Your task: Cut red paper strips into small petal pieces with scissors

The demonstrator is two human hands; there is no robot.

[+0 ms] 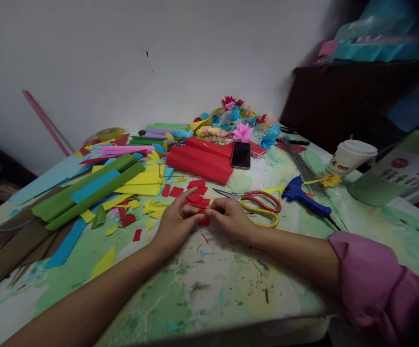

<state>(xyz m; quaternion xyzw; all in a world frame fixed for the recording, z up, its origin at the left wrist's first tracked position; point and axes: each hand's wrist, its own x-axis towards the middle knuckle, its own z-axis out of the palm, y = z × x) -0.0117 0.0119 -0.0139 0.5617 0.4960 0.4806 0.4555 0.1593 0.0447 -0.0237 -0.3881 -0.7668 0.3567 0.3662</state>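
Note:
My left hand (pixel 176 220) and my right hand (pixel 232 219) meet over the table, thumbs and fingers pinched together. Between their fingertips is a small piece of red paper (pixel 201 211). More cut red paper pieces (pixel 197 184) lie just beyond and under the fingers. A pair of scissors (pixel 272 221), with one red and one yellow handle loop, rests beside my right hand, blades pointing left. Left of my left hand are yellow paper scraps (pixel 154 208) and a curved red scrap (pixel 126 218).
Behind the hands lie a red crepe paper sheet (pixel 198 160), a phone (pixel 241 155) and a pile of paper flowers (pixel 243 132). At right are a blue glue gun (pixel 307 197), thin wires (pixel 301 161), a lidded cup (pixel 350 159) and a green container (pixel 386 178). Green crepe rolls (pixel 97 193) lie left.

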